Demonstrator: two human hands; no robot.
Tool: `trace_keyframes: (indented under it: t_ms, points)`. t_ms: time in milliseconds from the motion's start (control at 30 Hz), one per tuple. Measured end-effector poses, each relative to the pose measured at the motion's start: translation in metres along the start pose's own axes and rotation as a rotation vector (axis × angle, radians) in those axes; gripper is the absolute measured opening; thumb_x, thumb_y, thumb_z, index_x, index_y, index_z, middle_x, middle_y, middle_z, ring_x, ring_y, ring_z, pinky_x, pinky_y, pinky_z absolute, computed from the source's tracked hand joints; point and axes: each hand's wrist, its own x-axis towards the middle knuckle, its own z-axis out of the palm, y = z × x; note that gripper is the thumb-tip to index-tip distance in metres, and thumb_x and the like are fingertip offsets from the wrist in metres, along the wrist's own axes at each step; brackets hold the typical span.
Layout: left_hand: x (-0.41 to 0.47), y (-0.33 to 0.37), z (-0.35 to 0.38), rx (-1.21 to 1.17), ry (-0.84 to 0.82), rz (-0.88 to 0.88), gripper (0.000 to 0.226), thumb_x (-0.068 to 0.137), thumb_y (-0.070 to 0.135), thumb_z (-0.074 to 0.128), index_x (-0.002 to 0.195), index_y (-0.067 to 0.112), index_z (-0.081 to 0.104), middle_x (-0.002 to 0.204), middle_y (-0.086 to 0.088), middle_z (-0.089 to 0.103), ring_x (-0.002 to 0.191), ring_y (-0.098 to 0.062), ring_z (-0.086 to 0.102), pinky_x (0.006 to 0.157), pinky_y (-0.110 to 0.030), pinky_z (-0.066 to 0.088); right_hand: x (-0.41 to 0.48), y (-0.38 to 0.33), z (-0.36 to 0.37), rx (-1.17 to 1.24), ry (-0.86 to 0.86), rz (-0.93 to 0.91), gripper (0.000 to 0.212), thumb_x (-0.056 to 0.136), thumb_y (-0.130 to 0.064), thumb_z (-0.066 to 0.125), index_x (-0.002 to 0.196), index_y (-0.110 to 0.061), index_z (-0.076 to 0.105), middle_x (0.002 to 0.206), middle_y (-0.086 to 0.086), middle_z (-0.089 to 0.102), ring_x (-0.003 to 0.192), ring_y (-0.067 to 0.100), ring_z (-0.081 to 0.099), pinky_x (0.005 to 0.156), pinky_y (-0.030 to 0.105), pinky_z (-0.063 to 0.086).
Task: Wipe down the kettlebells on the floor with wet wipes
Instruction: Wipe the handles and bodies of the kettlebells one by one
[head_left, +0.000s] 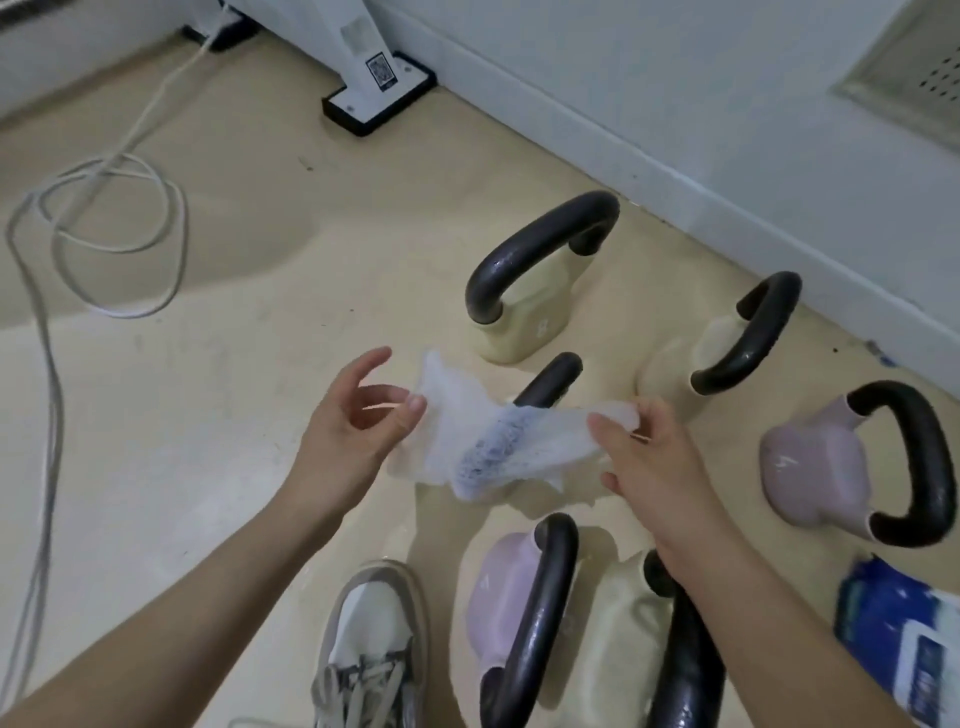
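A white wet wipe (493, 441) with a dark dirty patch is stretched between my hands above the floor. My left hand (353, 421) pinches its left edge with thumb and fingers. My right hand (644, 457) pinches its right corner. Several kettlebells with black handles lie around: a cream one upright (530, 312), a cream one on its side (727, 338), a lilac one at the right (821, 467), a lilac one (504, 587) and a cream one (618, 634) near my feet. Another black handle (550, 379) shows behind the wipe; its body is hidden.
A blue and white wet wipe pack (904, 634) lies at the lower right. My grey and white shoe (374, 649) is at the bottom centre. A white cable (104, 234) coils on the beige floor at the left. A white stand foot (379, 98) and the white wall (675, 104) are behind.
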Motion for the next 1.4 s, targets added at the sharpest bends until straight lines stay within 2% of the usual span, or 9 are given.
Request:
trace_keyframes:
  t_ms: [100, 300, 467, 668, 801, 968, 1102, 1269, 1402]
  points:
    - [-0.003, 0.0, -0.001, 0.189, 0.176, 0.062, 0.037, 0.081, 0.028, 0.075, 0.112, 0.028, 0.055, 0.098, 0.005, 0.061, 0.087, -0.006, 0.059, 0.075, -0.024, 0.045, -0.009, -0.007, 0.008, -0.242, 0.141, -0.152, 0.034, 0.085, -0.032, 0.062, 0.111, -0.029, 0.04, 0.121, -0.001, 0.044, 0.103, 0.018, 0.051, 0.094, 0.036, 0.045]
    - [-0.035, 0.005, 0.061, 0.45, -0.238, 0.342, 0.028, 0.093, 0.044, 0.052, 0.113, 0.025, 0.05, 0.089, 0.009, 0.065, 0.079, -0.01, 0.061, 0.068, -0.026, 0.046, -0.042, -0.013, 0.035, -0.375, -0.096, -0.467, 0.026, 0.095, -0.014, 0.048, 0.11, -0.033, 0.057, 0.1, -0.013, 0.057, 0.091, 0.003, 0.057, 0.079, 0.017, 0.046]
    - [-0.01, 0.015, 0.079, 0.785, -0.208, 0.339, 0.018, 0.093, 0.031, 0.048, 0.101, 0.016, 0.043, 0.084, -0.004, 0.064, 0.073, -0.029, 0.059, 0.057, -0.035, 0.038, -0.026, -0.005, 0.025, -0.926, -0.038, -0.822, 0.066, 0.069, -0.005, 0.053, 0.132, -0.021, 0.053, 0.107, 0.001, 0.051, 0.095, 0.024, 0.052, 0.073, 0.036, 0.051]
    - [0.018, 0.046, 0.097, 0.977, -0.355, 0.273, 0.017, 0.084, 0.023, 0.049, 0.071, 0.025, 0.039, 0.069, 0.007, 0.053, 0.066, -0.021, 0.049, 0.053, -0.027, 0.035, -0.004, -0.025, 0.024, -1.147, 0.03, -0.813, 0.049, 0.066, -0.013, 0.049, 0.114, -0.014, 0.057, 0.118, 0.003, 0.052, 0.112, 0.022, 0.043, 0.08, 0.039, 0.046]
    - [0.003, 0.02, 0.087, 0.962, -0.11, 0.379, 0.013, 0.085, 0.028, 0.049, 0.095, 0.019, 0.05, 0.083, -0.003, 0.065, 0.067, -0.03, 0.055, 0.05, -0.031, 0.032, 0.007, -0.031, 0.026, -1.228, -0.096, -0.827, 0.047, 0.067, -0.02, 0.048, 0.114, -0.02, 0.054, 0.132, -0.001, 0.046, 0.126, 0.022, 0.04, 0.09, 0.041, 0.041]
    - [-0.032, -0.03, 0.061, 0.382, -0.067, 0.404, 0.012, 0.086, 0.021, 0.058, 0.096, 0.026, 0.054, 0.079, 0.01, 0.061, 0.069, -0.007, 0.055, 0.059, -0.02, 0.039, -0.015, -0.026, 0.025, -0.733, 0.065, -0.376, 0.027, 0.077, -0.013, 0.06, 0.1, -0.02, 0.046, 0.109, 0.002, 0.048, 0.104, 0.023, 0.047, 0.088, 0.03, 0.037]
    - [-0.034, -0.026, 0.058, 0.187, -0.066, 0.269, 0.034, 0.077, 0.005, 0.067, 0.1, 0.029, 0.059, 0.082, 0.013, 0.065, 0.067, -0.001, 0.058, 0.06, -0.009, 0.04, -0.041, -0.018, 0.048, -0.181, -0.347, 0.152, 0.014, 0.091, -0.032, 0.057, 0.093, -0.021, 0.065, 0.088, -0.003, 0.071, 0.089, 0.015, 0.067, 0.095, 0.041, 0.05]
    - [-0.048, -0.037, 0.052, 0.07, -0.136, 0.238, 0.056, 0.082, 0.012, 0.065, 0.134, 0.029, 0.049, 0.127, 0.019, 0.059, 0.117, 0.005, 0.054, 0.099, -0.015, 0.04, -0.046, -0.007, 0.089, 0.075, -0.234, 0.115, 0.022, 0.093, -0.035, 0.059, 0.102, -0.017, 0.067, 0.092, 0.0, 0.075, 0.087, 0.009, 0.071, 0.086, 0.032, 0.054]
    - [-0.047, -0.046, 0.052, 0.159, -0.098, 0.263, 0.046, 0.088, 0.03, 0.056, 0.133, 0.036, 0.047, 0.129, 0.021, 0.057, 0.118, 0.011, 0.051, 0.098, -0.009, 0.036, -0.05, -0.009, 0.086, 0.335, -0.191, 0.124, 0.02, 0.086, -0.008, 0.069, 0.106, -0.005, 0.069, 0.093, 0.007, 0.076, 0.084, 0.011, 0.073, 0.067, 0.015, 0.053]
